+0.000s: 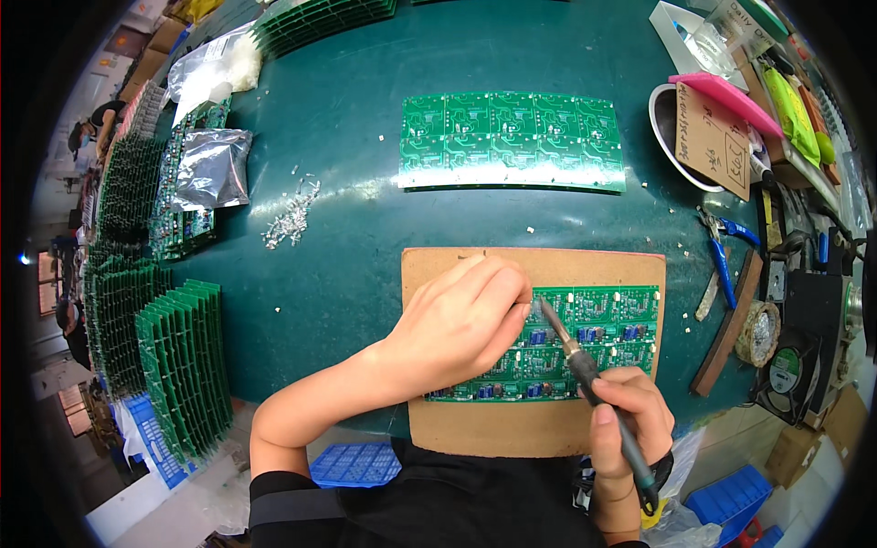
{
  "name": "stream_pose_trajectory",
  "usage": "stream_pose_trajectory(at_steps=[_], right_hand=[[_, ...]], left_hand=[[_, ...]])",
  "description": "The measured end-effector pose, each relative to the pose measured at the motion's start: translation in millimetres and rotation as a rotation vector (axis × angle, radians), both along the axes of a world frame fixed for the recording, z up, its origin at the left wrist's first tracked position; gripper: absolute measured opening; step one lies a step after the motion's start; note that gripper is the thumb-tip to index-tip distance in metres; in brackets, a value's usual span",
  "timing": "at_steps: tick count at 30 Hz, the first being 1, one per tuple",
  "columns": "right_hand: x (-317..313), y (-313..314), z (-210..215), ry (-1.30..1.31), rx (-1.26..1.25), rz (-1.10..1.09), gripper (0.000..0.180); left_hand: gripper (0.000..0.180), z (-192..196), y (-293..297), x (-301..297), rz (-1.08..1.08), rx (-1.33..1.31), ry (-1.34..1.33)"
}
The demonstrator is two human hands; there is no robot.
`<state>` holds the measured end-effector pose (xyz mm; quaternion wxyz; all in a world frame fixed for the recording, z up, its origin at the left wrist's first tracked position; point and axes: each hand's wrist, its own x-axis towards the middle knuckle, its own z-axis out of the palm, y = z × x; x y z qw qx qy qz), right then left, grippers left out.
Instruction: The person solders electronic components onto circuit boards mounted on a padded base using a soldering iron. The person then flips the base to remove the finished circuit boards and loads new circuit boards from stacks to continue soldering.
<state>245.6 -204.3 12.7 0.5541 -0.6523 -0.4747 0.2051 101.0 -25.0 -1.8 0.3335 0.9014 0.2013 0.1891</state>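
Leftmost, well away from the brown work board (438,429), rows of green circuit boards stand on edge in racks (187,361), with a silver foil bag (212,167) lying above them and a small scatter of loose metal bits (292,217) between that bag and the board. Up from the work board, apart from it on the dark green table (347,119), lies a bare green panel of boards (512,142).

On the work board itself rests the populated circuit panel (603,315), its blue components facing up. The left hand (457,329) lies over the panel's left part, fingers curled down and pressed together on it; whether they pinch anything under them cannot be told. Just right of that hand, the soldering iron (585,370) slants up-left, its tip touching the panel close beside the left fingertips. The right hand (626,416), at the work board's lower right corner, is closed tight around the iron's handle, thumb on top.

Right of the work board lie blue-handled cutters (722,251), a roll of solder wire (758,333) and, higher up, a metal bowl (662,123) covered with a cardboard tag.
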Motion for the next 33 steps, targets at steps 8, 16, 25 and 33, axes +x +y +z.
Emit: stream_pose_trajectory(at_steps=[8, 16, 25, 33], right_hand=[[23.4, -23.5, 1.9, 0.086, 0.096, -0.217, 0.019], [27.4, -20.4, -6.1, 0.113, 0.099, -0.197, 0.018], [31.9, -14.6, -4.7, 0.112, 0.054, -0.114, 0.014], [41.2, -32.2, -5.9, 0.086, 0.134, -0.217, 0.018]], left_hand=[[0.017, 13.4, -3.6, 9.3, 0.016, -0.101, -0.013], [0.020, -0.2, -12.1, 40.0, -0.050, 0.033, -0.080], [0.019, -1.0, -13.6, 44.8, -0.040, 0.069, -0.016], [0.017, 6.9, -10.5, 45.1, -0.074, 0.017, -0.014]])
